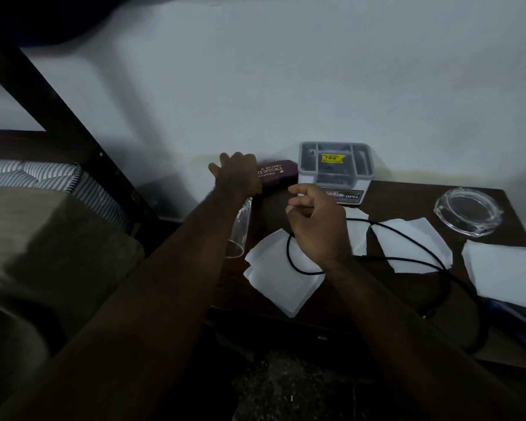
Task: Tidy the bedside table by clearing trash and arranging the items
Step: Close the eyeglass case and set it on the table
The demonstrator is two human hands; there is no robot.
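Between the curled fingers (299, 202) of your right hand (316, 226) sits a black cable (310, 273), looping over white tissues (280, 290) on the worktop (407, 192). Your left hand (237, 177) covers one end of the maroon spectacle case (278, 174) by the wall; whether its fingers clamp it can't be told. A glass ashtray (466, 212) stands far right.

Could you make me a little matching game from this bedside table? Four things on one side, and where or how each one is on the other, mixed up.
Things:
1 spectacle case
2 black cable
3 glass ashtray
4 organiser box

States:
A pinched in the right hand
B bears a yellow price sticker
C near the table's far right corner
D gripped by the left hand

Pairs: 1-D, 2-A, 3-C, 4-B.
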